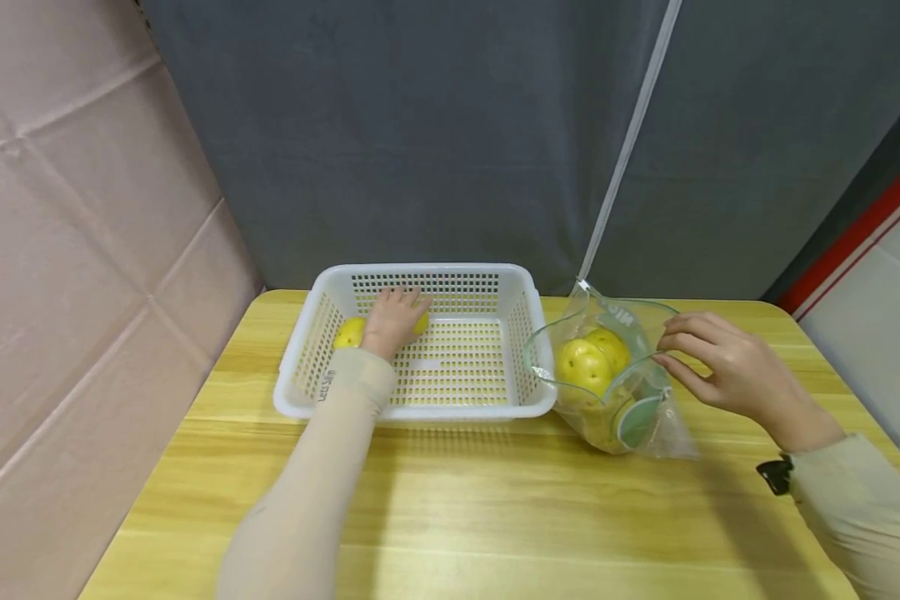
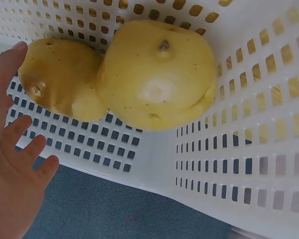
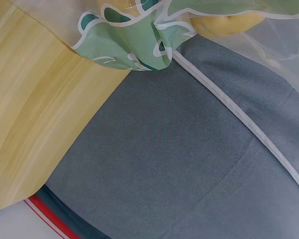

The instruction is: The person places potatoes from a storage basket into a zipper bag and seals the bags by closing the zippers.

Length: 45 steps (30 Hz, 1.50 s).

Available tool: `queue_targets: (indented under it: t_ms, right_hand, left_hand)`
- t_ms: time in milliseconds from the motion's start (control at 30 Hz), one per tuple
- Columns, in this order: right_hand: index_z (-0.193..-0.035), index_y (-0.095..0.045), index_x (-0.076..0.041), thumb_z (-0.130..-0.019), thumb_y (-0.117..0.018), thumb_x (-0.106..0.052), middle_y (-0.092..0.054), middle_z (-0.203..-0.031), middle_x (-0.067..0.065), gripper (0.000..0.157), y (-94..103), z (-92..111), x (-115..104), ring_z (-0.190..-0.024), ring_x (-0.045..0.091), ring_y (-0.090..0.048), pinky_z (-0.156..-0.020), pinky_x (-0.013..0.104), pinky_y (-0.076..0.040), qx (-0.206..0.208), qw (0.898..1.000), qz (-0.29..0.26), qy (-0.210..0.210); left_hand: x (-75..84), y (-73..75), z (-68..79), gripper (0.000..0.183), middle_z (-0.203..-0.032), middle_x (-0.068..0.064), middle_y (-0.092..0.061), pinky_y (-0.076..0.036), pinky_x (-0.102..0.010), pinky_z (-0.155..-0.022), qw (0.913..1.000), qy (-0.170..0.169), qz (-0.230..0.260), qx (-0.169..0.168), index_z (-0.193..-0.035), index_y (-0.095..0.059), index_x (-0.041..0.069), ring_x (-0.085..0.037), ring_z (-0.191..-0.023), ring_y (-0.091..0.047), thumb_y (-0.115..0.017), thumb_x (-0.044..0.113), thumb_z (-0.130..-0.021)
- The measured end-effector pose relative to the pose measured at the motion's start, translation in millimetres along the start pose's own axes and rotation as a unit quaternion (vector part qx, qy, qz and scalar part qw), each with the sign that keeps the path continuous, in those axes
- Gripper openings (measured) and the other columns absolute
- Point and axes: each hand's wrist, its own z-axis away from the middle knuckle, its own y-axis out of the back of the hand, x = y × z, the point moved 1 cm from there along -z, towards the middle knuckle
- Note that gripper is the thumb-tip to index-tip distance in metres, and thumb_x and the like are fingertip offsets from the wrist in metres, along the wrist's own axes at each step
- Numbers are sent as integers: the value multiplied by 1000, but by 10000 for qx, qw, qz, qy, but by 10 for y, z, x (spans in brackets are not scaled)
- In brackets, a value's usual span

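Inside the white plastic basket (image 1: 435, 412), my left hand (image 1: 392, 322) reaches over one of two yellow potatoes. The left wrist view shows this hand with fingers parted beside the nearer potato (image 2: 62, 82), one finger overlapping its edge. A larger potato (image 2: 157, 74) lies against it, by the basket's corner. To the right stands a clear plastic bag (image 1: 596, 427) with green print, its mouth spread open and several potatoes (image 1: 583, 367) inside. My right hand (image 1: 720, 367) pinches the bag's rim between thumb and fingers. The right wrist view shows only the bag's green printed side (image 3: 124, 45).
Basket and bag stand side by side on a wooden table (image 1: 480, 508), towards its far edge. A grey curtain (image 1: 420, 142) with a pale strip hangs behind it. A pinkish cloth wall (image 1: 82, 275) borders the left side.
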Motion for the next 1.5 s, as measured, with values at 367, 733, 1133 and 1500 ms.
queue_targets:
  t_ms: [367,733,1133,1500]
  right_hand:
    - [-76,-67,-4,-100,-43,-42,-66,-80,13,51,12,-16,-3,-80,29,-61,-108,2,-25,-19,10000,-42,-12]
    - [-76,-68,-5,-100,-43,-42,-66,-80,12,51,18,-13,-4,-80,29,-61,-108,2,-24,-39,10000,-7,-11]
    - [-77,-68,-5,-100,-43,-42,-66,-80,11,50,11,-6,-4,-80,28,-62,-108,2,-24,-24,10000,-15,3]
    - [-77,-67,-4,-100,-43,-41,-66,-81,13,50,12,-12,3,-80,29,-61,-108,2,-24,-30,10000,-49,21]
  left_hand:
    - [-8,-17,6,67,-153,-9,-35,-31,-48,-116,9996,-31,-90,-269,-147,-36,19,-33,-140,-37,-64,37,-89]
    - [6,-2,22,60,-153,-9,-35,-34,-49,-115,9989,-83,44,-451,-146,-40,20,-38,-137,-40,-51,-3,-91]
    - [24,-42,8,58,-148,-11,-41,-42,-50,-109,9990,-251,247,-292,-139,-48,20,-39,-133,-43,-58,-4,-87]
    - [49,-22,27,52,-144,-12,-46,-45,-51,-104,9987,-468,184,63,-136,-52,23,-39,-130,-46,-54,-2,-90]
